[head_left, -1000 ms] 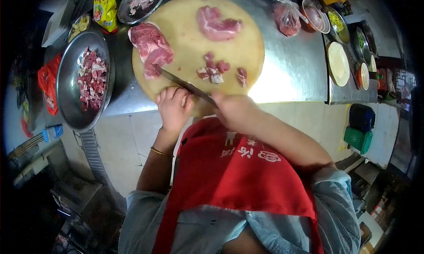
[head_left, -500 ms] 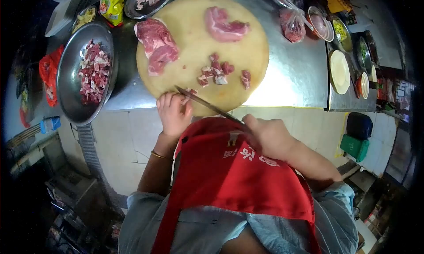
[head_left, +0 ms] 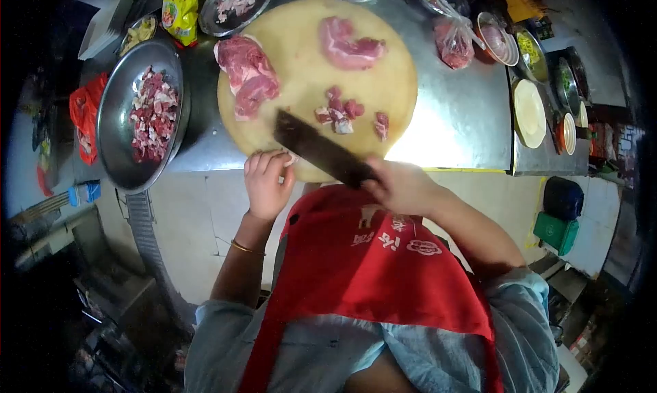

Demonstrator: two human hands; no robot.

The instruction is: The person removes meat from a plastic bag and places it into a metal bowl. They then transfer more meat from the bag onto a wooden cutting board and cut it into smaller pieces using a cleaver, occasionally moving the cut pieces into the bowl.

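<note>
At the near left edge of the round cutting board (head_left: 301, 71), my left hand (head_left: 269, 182) has its fingers curled on a small piece of meat (head_left: 291, 158), mostly hidden. My right hand (head_left: 404, 186) grips the handle of a dark cleaver (head_left: 318, 145), whose broad blade lies tilted over the near part of the board. Several small meat cubes (head_left: 337, 111) sit beyond the blade, with one cut piece (head_left: 382, 125) apart to their right. A large slab of meat (head_left: 248, 75) rests at the board's left, and a curved pink piece (head_left: 349, 45) at its far right.
A large metal bowl (head_left: 109, 119) of chopped meat stands left of the board. Beyond are a small metal bowl (head_left: 209, 25) and a yellow packet (head_left: 180, 13). To the right are a plastic bag of meat (head_left: 454, 43), a pale plate (head_left: 529, 114) and several bowls.
The cleaver has lifted and turned, so its broad side now shows. My right hand has shifted slightly up and left. My left hand stays near the board's edge.
</note>
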